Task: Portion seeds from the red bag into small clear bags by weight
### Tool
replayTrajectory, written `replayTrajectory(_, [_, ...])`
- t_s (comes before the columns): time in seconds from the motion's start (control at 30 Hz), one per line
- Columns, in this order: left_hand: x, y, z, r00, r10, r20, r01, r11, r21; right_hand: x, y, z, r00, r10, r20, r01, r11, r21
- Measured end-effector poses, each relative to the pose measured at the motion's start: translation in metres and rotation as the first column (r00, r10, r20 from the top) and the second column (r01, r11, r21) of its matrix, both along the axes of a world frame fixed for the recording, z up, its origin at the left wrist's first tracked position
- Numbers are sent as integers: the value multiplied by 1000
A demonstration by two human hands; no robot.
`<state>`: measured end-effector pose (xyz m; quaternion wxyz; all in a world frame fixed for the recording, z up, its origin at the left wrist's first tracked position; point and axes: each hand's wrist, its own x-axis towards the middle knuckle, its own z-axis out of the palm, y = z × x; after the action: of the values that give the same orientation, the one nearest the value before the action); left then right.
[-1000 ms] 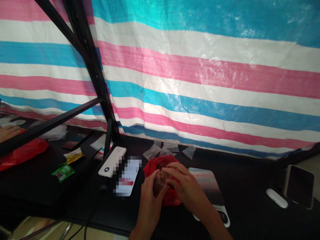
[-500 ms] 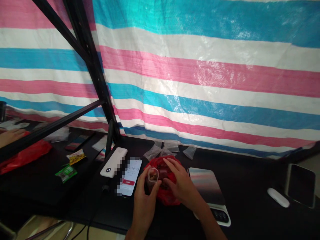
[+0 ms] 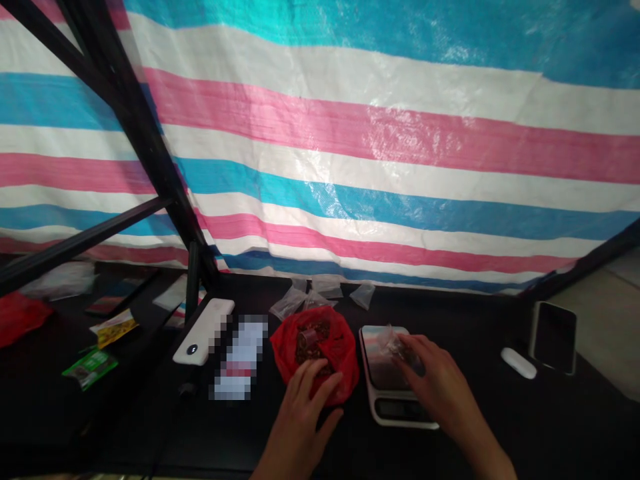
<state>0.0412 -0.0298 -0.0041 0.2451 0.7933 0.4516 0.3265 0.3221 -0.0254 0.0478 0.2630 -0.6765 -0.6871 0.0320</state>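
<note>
An open red plastic bag (image 3: pixel 345 353) holds brown, loose bits, with a small clear cup (image 3: pixel 311 337) lying on them. My left hand (image 3: pixel 307 407) is at the bag's near edge, fingers apart and holding nothing. To the right, my right hand (image 3: pixel 433 373) pinches a small clear plastic bag (image 3: pixel 393 343) over the kitchen scale (image 3: pixel 381 370). Some contents show in its lower part, partly covered by my fingers. Whether the small bag touches the scale's plate, I cannot tell. The scale's display is dark and unreadable.
Behind the red bag lie several clear plastic bags (image 3: pixel 305 300). On the left are a white power bank (image 3: pixel 207 330) and a blurred phone (image 3: pixel 243 360). A white oblong item (image 3: pixel 519 363) and a dark-screened device (image 3: pixel 554 337) lie at right. Green (image 3: pixel 90 367) and yellow (image 3: pixel 114 329) packets sit beyond the black frame (image 3: pixel 145 147).
My right hand has moved from the red bag to the scale, now with the small clear bag. My left hand has drawn back, and the cup now lies in the red bag. The view has shifted right.
</note>
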Motion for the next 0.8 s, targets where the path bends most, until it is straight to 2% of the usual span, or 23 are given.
replayTrajectory(0.07, [0, 0, -19, 984, 48, -172, -36, 997, 72, 14, 2, -3, 994, -15, 113, 22, 998, -61])
replayTrajectory(0.13, [4, 0, -35, 968, 79, -240, -51, 991, 121, 18, 4, -5, 988, -18, 156, 33, 995, -94])
replayTrajectory(0.23, [19, 1, -46, 955, 159, -251, -117, 978, 172, 17, 4, -9, 998, 0, 67, 6, 995, -96])
replayTrajectory(0.4, [46, 5, -37, 946, 267, -185, -231, 953, 197, 26, -3, -15, 978, -36, -206, 42, 999, 24])
replayTrajectory(0.5, [49, 4, -28, 972, 196, -126, -166, 962, 216, 32, -10, -14, 962, -58, -267, 91, 989, 112])
replayTrajectory(0.6, [33, 3, -21, 991, 107, -79, -81, 957, 279, 35, -19, -11, 954, -104, -281, 157, 972, 174])
replayTrajectory(0.67, [14, 5, -18, 982, 181, -50, -148, 912, 383, 35, -24, -10, 948, -132, -289, 195, 960, 203])
replayTrajectory(0.73, [-5, 8, -18, 934, 356, -23, -308, 835, 456, 34, -28, -11, 943, -144, -299, 212, 955, 208])
replayTrajectory(0.77, [-13, 11, -18, 903, 430, -6, -377, 800, 466, 33, -28, -12, 942, -144, -304, 212, 956, 203])
replayTrajectory(0.8, [-19, 13, -19, 879, 477, -13, -421, 787, 451, 32, -28, -13, 941, -142, -309, 208, 958, 195])
